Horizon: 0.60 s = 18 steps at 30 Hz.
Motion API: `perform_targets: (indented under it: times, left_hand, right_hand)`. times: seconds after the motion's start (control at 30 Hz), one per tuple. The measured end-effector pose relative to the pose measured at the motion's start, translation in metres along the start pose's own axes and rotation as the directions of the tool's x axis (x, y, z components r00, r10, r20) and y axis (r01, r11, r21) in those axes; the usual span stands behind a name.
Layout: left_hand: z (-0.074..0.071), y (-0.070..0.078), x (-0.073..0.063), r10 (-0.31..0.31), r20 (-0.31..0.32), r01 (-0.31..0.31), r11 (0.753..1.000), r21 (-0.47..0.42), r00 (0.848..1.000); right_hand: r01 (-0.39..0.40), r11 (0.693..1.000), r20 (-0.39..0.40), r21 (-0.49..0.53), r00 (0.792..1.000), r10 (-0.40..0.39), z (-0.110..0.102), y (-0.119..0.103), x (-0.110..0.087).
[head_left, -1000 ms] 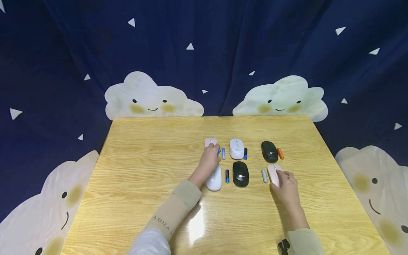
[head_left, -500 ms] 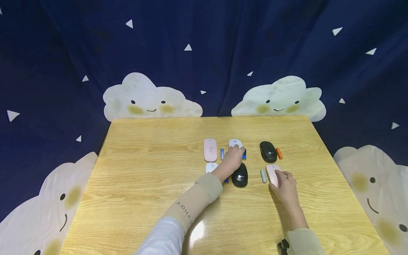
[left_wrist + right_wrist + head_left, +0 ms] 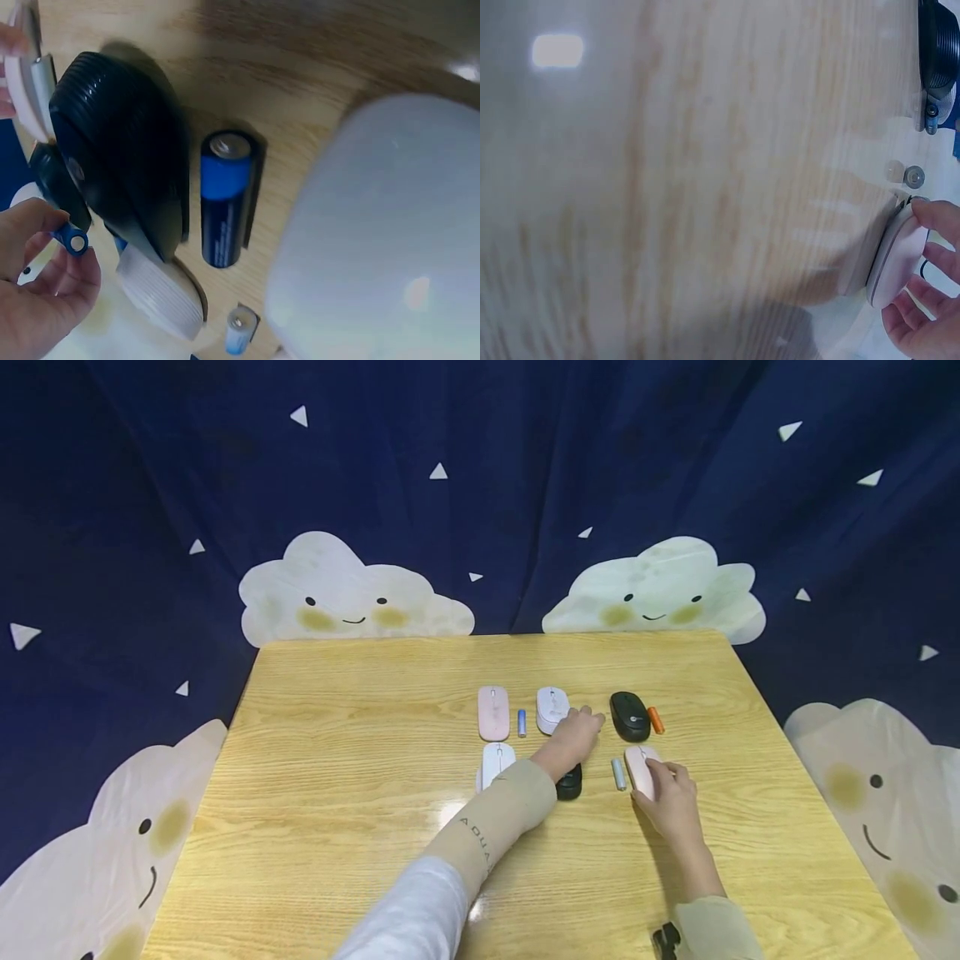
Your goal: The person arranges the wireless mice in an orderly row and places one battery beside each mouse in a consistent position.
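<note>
My left hand reaches across between the white mouse and the back black mouse. In the left wrist view its thumb and fingers pinch a blue battery, raised off the table. The front black mouse is partly covered by this arm in the head view. At the right, my right hand grips a pink mouse by its sides; the right wrist view shows that mouse tilted. A pale grey battery lies just left of it.
Beside the back black mouse lies an orange battery. Another pink mouse and a light blue battery are left of the white mouse. A front white mouse and a dark blue battery lie near the left forearm.
My left hand has moved right from the left pink mouse, past the white mouse, toward the back black mouse. The right hand stays on its pink mouse.
</note>
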<state>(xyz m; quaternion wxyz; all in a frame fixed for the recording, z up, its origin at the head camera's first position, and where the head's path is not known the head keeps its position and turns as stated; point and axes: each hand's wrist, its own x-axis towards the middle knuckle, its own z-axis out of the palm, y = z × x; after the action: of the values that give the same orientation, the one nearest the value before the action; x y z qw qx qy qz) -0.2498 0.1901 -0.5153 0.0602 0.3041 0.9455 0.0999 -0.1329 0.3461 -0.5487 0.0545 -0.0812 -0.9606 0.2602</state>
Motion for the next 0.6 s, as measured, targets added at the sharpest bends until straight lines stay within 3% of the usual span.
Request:
perform_targets:
  times: [0.37,0.6]
  left_hand:
    - [0.013,0.012,0.009,0.007,0.086,-0.012,0.998,0.064,0.996]
    - [0.022,0.016,0.01,-0.006,0.1,-0.003,0.997,0.082,0.995]
  right_hand:
    - [-0.004,1.0,0.01,-0.002,1.0,0.004,-0.001,0.0,-0.001]
    - [0.009,1.0,-0.013,0.004,1.0,-0.009,0.0,0.0,-0.001]
